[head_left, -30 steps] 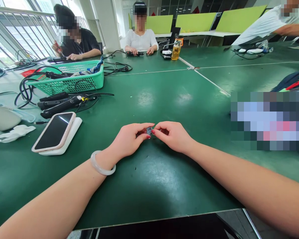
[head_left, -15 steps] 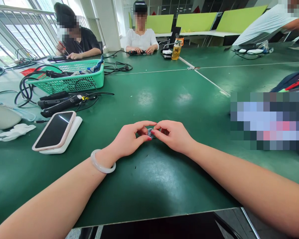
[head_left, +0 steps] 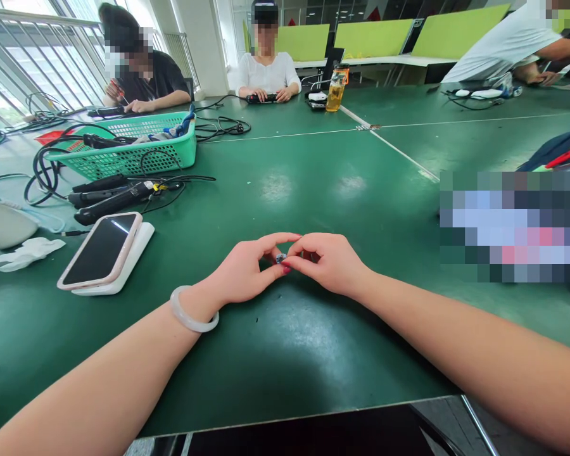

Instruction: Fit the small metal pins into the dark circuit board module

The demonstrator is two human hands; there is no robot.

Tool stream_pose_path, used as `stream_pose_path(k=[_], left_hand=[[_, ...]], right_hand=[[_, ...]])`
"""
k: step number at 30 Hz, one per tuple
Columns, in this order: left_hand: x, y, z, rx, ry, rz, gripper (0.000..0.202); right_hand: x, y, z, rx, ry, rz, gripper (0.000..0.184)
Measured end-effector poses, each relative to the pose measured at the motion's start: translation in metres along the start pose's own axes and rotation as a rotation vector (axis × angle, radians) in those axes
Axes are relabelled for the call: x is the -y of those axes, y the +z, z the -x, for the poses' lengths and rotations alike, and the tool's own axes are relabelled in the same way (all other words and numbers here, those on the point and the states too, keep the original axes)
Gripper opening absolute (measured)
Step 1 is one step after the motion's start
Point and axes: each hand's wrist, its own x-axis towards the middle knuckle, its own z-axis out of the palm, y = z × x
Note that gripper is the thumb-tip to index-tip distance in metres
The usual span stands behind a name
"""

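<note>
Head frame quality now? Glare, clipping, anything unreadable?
Head view: pale glare on the glossy green tabletop, including below the bare left hand and bare right hand; washed-out windows, upper left. Head view: pixelated block hides detail at right; small grey part between those hands is too tiny to identify.

Left hand: thumb and fingers around part
Right hand: pinching part
Bracelet: white
Phone: atop white slab
Basket: green, beyond phone

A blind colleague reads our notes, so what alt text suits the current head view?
A person's left hand and right hand hold a tiny part above a green table. A phone and a green basket are to the left.
</note>
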Motion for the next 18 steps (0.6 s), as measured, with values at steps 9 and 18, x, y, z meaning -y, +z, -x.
stream_pose_path(k=[9, 18], left_hand=[[0.007, -0.003, -0.006, -0.166, -0.136, -0.039, 0.021], [0.015, 0.001, -0.007, -0.132, -0.191, 0.006, 0.032]], right_hand=[[-0.006, -0.004, 0.001, 0.216, 0.118, 0.343, 0.006], [-0.003, -0.002, 0.001, 0.165, 0.095, 0.325, 0.013]])
